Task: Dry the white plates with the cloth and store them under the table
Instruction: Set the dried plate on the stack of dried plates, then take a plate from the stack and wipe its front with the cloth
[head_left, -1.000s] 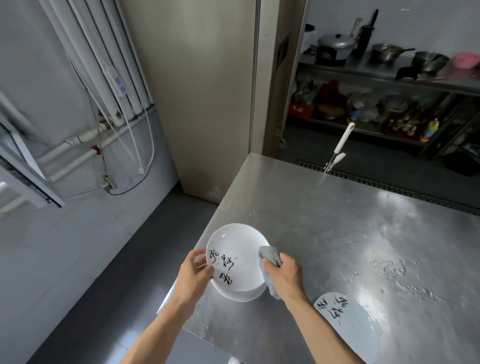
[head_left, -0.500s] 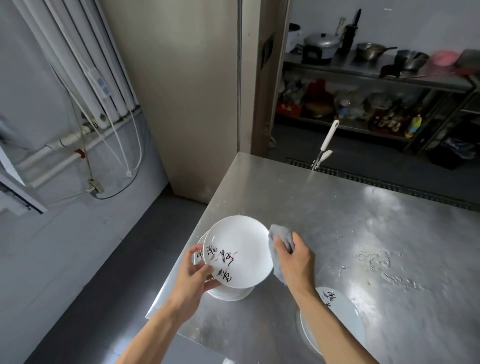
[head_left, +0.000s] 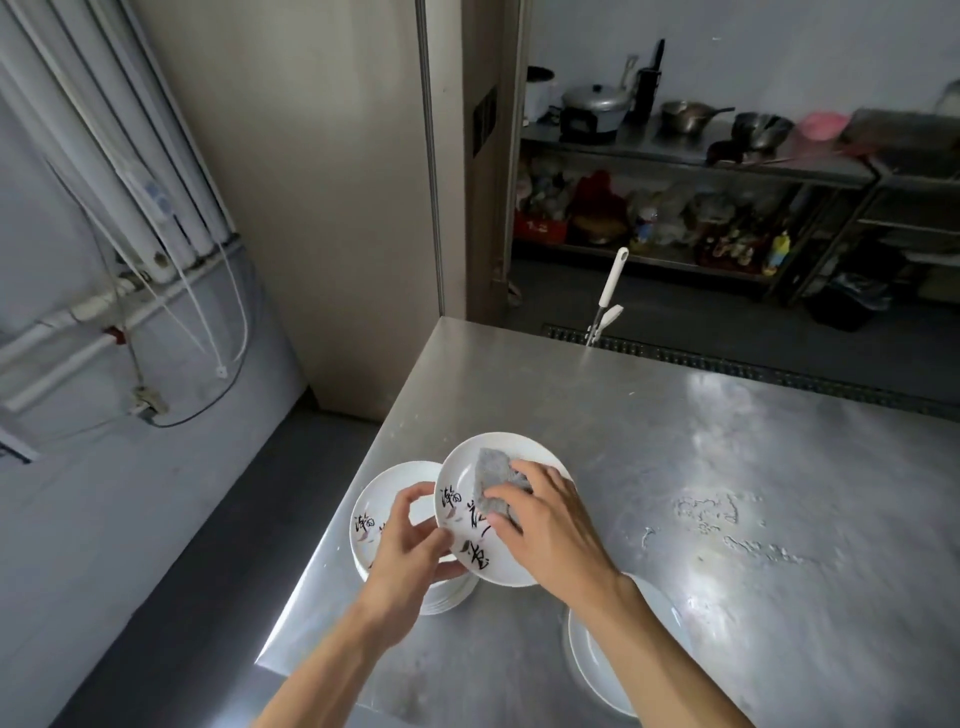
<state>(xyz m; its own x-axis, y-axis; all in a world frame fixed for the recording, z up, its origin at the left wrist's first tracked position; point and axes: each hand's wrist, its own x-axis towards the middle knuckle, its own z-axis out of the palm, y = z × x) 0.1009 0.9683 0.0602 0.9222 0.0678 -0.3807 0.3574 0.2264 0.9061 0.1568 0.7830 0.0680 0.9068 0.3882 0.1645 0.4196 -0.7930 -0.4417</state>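
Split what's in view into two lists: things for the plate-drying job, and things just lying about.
Job: held white plate, grey cloth, left hand, right hand, stack of plates, plate under the right arm, steel table.

Lying about: lidded pot, saucepan, pink bowl, white-handled tool behind the table.

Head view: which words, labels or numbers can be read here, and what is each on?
Held plate: black brush characters, the first looks like "瀚"; the rest not reliably readable, beside the cloth.
Stack's top plate: "瀚" again; the rest hidden by the left hand.
Red box on the far shelf: markings too small.
Tag on the wall pipes: blurred.
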